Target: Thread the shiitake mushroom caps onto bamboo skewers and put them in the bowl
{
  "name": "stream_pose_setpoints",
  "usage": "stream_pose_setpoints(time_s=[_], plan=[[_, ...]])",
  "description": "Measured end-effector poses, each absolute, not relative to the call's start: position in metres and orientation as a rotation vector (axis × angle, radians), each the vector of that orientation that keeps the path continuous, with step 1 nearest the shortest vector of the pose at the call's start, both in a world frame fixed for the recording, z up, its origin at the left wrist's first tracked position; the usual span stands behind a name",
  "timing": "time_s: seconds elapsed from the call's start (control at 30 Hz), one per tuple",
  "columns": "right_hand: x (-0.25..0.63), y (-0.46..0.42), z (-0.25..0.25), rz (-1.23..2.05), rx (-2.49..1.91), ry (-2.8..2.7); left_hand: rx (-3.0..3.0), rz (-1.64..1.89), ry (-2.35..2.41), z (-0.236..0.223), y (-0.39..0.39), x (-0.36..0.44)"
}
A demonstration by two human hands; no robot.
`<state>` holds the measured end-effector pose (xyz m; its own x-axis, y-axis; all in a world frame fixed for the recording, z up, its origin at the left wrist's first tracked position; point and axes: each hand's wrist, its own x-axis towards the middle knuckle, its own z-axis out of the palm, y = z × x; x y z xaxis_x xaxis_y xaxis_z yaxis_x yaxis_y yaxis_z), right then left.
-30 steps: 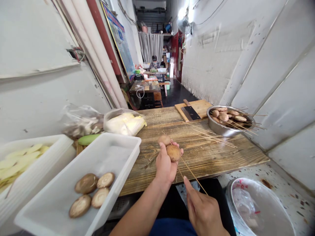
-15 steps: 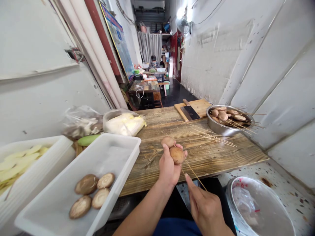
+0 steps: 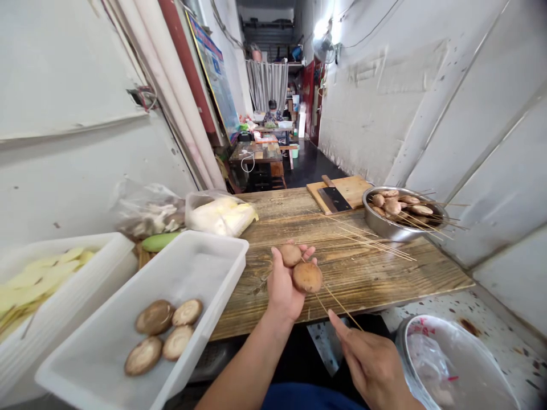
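My left hand (image 3: 284, 287) is turned palm up, with two brown mushrooms resting in it and its fingers loosely spread behind them. The nearer mushroom (image 3: 307, 277) sits toward the fingers, and the farther mushroom (image 3: 290, 255) lies by the thumb. Two thin bamboo skewers (image 3: 343, 307) run from the nearer mushroom back to my right hand (image 3: 370, 356). That hand is closed around them, with its index finger stretched along one. How deep the tips go in is hidden. More mushrooms (image 3: 154, 317) lie in a white plastic tray (image 3: 209, 250) at the left.
Loose skewers (image 3: 376, 245) lie on the wooden table (image 3: 265, 228). A steel bowl (image 3: 387, 228) of skewered mushrooms stands at the right, beside a cleaver (image 3: 335, 199) on a cutting board (image 3: 354, 188). A lined bin (image 3: 465, 364) stands below right; a tray of pale slices (image 3: 51, 273) is far left.
My left hand has opened its fingers somewhat, and the mushrooms have sunk lower in the palm. My right hand has shifted slightly right and down, still on the skewers. The view has turned a little left.
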<state>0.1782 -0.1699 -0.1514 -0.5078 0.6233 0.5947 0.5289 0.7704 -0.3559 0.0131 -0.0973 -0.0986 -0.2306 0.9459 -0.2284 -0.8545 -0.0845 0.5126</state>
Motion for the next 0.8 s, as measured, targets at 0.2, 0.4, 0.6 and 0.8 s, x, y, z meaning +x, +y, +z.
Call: stream_pose_setpoints(time_s=[0.2,0.4,0.6,0.8], plan=[[0.189,-0.162,-0.145,0.023,-0.835,-2.315,0.183,1.726,0.647,-0.096,-0.102,0.018],[0.184,-0.164,-0.153,0.070,-0.878,-2.249,0.136,1.791,0.550,-0.097,-0.102,0.022],[0.185,-0.175,-0.149,0.218,-0.943,-2.247,0.164,1.855,0.557,-0.094,-0.101,0.028],[0.192,-0.179,-0.148,0.143,-0.973,-2.313,0.024,1.649,0.481,-0.090,-0.103,0.037]])
